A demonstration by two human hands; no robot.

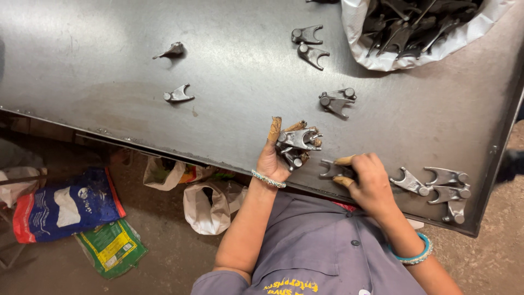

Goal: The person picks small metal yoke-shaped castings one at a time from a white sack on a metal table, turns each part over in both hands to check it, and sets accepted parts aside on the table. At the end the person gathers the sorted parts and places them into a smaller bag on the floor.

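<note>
A white sack (364, 33) of forks; blue bag (65, 210) and green packet (112, 246) below.

Dull steel table (164, 33), shiny cast-metal forks (297, 139), crinkled white plastic sack (360, 27)

The left hand (281, 150) is raised palm-up, its forearm running from seven o'clock up to the wrist, where a beaded bangle sits. Its fingers curl in toward three o'clock, closed around a cluster of metal; the thumb stands straight toward twelve o'clock, its tip wrapped in brown tape, as are the other fingertips. The right hand (364, 177) lies knuckles-up at three o'clock of the left, its forearm coming in from five o'clock with a turquoise bangle further down. Its thumb and forefinger point toward nine o'clock, pinching; the remaining fingers are folded under.
</note>
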